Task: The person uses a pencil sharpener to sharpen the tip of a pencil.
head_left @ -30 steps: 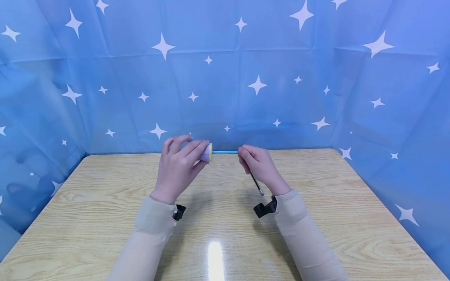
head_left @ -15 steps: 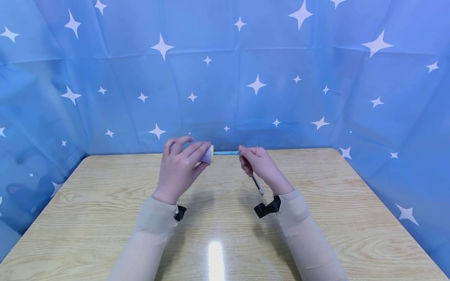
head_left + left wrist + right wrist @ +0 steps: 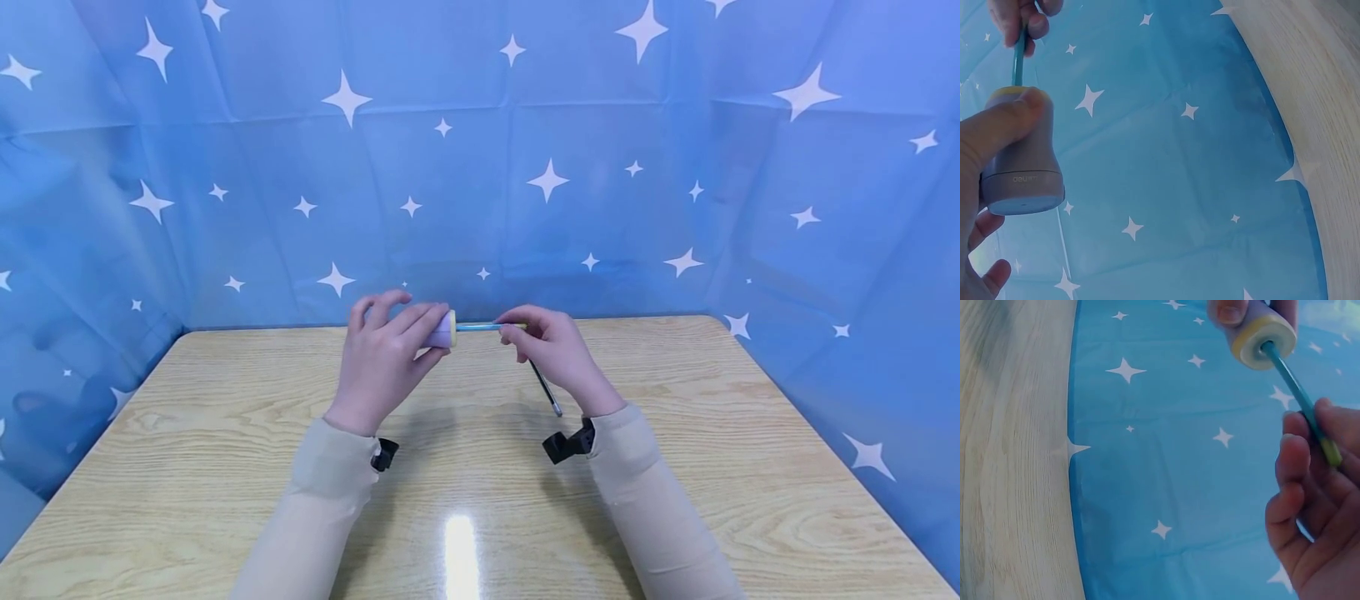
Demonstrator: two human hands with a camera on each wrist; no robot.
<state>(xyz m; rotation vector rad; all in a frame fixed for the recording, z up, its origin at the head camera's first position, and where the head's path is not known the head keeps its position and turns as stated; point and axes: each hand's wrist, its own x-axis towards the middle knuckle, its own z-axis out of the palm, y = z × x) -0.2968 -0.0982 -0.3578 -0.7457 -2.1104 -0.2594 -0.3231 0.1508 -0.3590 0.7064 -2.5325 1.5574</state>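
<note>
My left hand point(image 3: 381, 352) grips a small purple pencil sharpener point(image 3: 1022, 153) with a yellow rim, held sideways above the table's far part. Out of its round hole sticks a blue pencil point(image 3: 1296, 387) with a yellow-green end; the tip inside is hidden. My right hand point(image 3: 553, 350) pinches that pencil near its outer end between thumb and fingers, as the right wrist view shows. Below the right hand, a dark pencil point(image 3: 546, 388) appears to lie on the table, its far part covered by the hand.
The wood-grain table point(image 3: 225, 467) reaches back to a blue curtain point(image 3: 480, 225) with white stars, which also hangs at both sides. Black wrist mounts, such as the right one point(image 3: 568, 446), stick out inward from both sleeves.
My right hand has shifted its fingers on the blue pencil, uncovering its yellow-green end. The left hand and sharpener have stayed nearly in place, and so has the dark pencil.
</note>
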